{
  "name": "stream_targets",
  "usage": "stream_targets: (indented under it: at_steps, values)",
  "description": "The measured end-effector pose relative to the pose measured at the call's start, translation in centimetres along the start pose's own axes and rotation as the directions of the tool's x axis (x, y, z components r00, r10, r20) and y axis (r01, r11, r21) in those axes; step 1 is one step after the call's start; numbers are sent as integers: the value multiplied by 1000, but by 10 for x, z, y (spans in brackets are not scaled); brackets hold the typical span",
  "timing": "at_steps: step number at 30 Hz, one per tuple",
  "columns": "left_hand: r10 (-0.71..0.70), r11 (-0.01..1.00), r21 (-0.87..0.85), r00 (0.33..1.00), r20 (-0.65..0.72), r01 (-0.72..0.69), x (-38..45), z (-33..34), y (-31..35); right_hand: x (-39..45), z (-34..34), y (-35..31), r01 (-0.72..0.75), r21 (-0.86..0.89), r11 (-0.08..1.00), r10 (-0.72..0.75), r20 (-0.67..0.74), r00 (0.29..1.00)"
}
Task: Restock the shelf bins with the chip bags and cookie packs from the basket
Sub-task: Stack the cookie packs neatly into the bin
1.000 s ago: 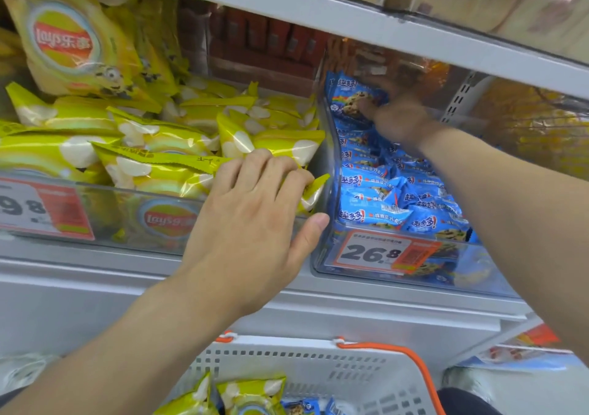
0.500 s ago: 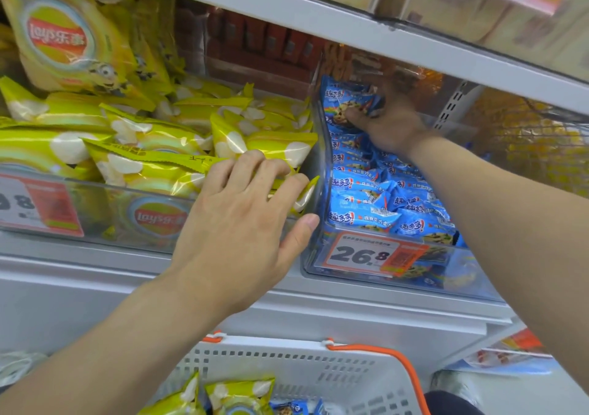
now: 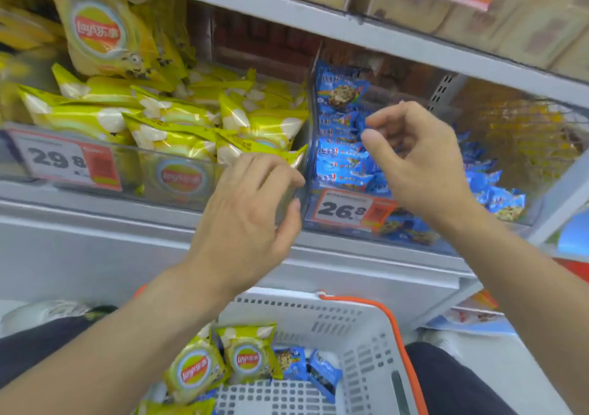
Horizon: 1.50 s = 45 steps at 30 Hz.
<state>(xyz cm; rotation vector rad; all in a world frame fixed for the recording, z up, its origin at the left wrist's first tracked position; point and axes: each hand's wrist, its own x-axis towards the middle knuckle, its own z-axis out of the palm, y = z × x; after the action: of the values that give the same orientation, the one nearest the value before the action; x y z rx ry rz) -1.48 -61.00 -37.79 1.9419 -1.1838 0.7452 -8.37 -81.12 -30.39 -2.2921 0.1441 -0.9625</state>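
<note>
Yellow chip bags (image 3: pixel 165 127) fill the clear left bin (image 3: pixel 134 172). Blue cookie packs (image 3: pixel 341 159) fill the clear right bin (image 3: pixel 516 191), and one pack (image 3: pixel 341 91) stands upright at its back. My left hand (image 3: pixel 251 210) hovers at the chip bin's front right corner with fingers loosely curled and nothing in it. Over the front of the cookie bin is my right hand (image 3: pixel 414 166), also loosely curled and holding nothing. Below, the white basket (image 3: pixel 366 328) with an orange handle holds two chip bags (image 3: pixel 248 354) and some cookie packs (image 3: pixel 322 370).
Price tags 29.8 (image 3: pixel 63 162) and 26.8 (image 3: pixel 350 209) hang on the bin fronts. A grey shelf board (image 3: pixel 382 35) runs low above the bins, with tan boxes (image 3: pixel 478 9) on it. A mesh bin of yellow goods (image 3: pixel 526 134) stands to the right.
My right hand has pulled back from the rear of the cookie bin to its front, leaving a pack upright there. My left hand has come off the chip bags and drawn back to the bin's corner.
</note>
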Motion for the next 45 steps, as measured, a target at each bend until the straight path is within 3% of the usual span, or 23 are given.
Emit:
stream_targets:
  at_steps: [3, 5, 8, 11, 14, 16, 20, 25, 28, 33, 38, 42, 44, 45]
  values:
    - [-93, 988, -105, 978, 187, 114, -48, 12, 2, -65, 10, -17, 41, 84, 996, -54, 169, 984]
    - [-195, 973, -43, 903, 382, 228, -89, 23, -3, -107, 25, -11, -8, 91, 996, -24, 346, 938]
    - [-334, 939, 175, 674, 659, 295, -148, 33, -11, -168, 58, 25, -186, 47, 981, 129, 557, 820]
    - [-475, 879, 398, 410, 779, 263, -201, 40, -20, -224, 94, 67, -358, -55, 932, 297, 680, 671]
    - [-556, 824, 490, 234, 798, 285, -244, 42, -29, -266, 126, 107, -398, -262, 879, 450, 733, 511]
    - [-571, 813, 521, 179, 801, 261, -264, 43, -34, -290, 144, 132, -459, -351, 816, 552, 708, 440]
    - [-572, 817, 533, 199, 796, 217, -292, 45, -41, -319, 165, 168, -457, -522, 720, 685, 643, 344]
    - [-531, 848, 493, 322, 784, 197, -319, 49, -48, -324, 183, 193, -402, -624, 670, 742, 547, 387]
    - [-503, 864, 459, 388, 772, 208, -327, 52, -48, -333, 192, 199, -340, -663, 667, 743, 558, 369]
    - [-532, 846, 488, 408, 742, 214, -333, 55, -50, -356, 194, 194, -297, -683, 667, 737, 549, 394]
    - [-562, 827, 513, 395, 727, 232, -329, 55, -45, -352, 189, 173, -166, -782, 601, 782, 532, 326]
    - [-537, 841, 492, 461, 706, 226, -314, 52, -37, -321, 175, 146, 142, -736, 662, 702, 675, 226]
    - [-529, 846, 481, 468, 708, 229, -301, 48, -29, -300, 166, 130, 189, -697, 692, 679, 717, 159]
    - [-529, 849, 454, 438, 727, 272, -296, 46, -25, -289, 160, 123, 159, -672, 723, 661, 740, 121]
